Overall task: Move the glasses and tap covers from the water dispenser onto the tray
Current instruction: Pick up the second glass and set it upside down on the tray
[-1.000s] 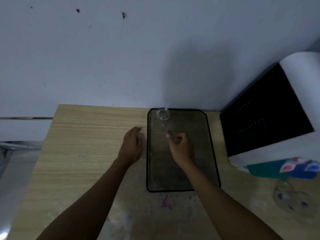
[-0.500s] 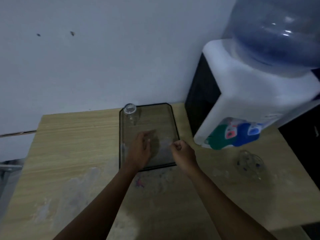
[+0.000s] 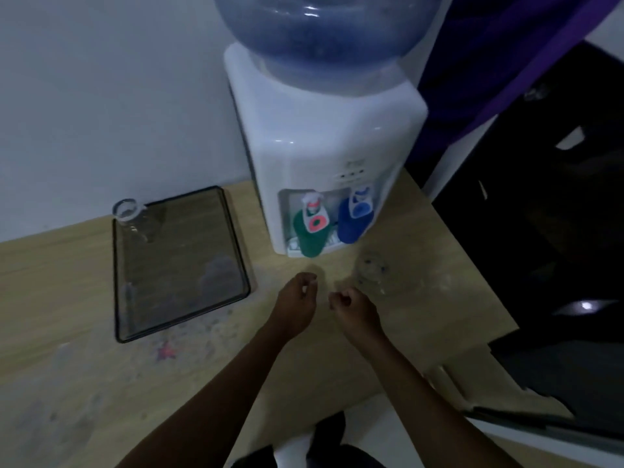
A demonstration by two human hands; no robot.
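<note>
Left hand (image 3: 297, 305), right hand (image 3: 354, 309): fingers curled, both grips empty, over bare desk (image 3: 84, 383) between tray (image 3: 184, 327) edge and glass (image 3: 371, 268).

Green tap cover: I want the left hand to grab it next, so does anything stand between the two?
Nothing visible does. The left hand hangs over bare table just below the green tap cover. The clear glass stands off to the right.

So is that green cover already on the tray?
No, the green cover sits on the dispenser's tap, apart from the tray.
</note>
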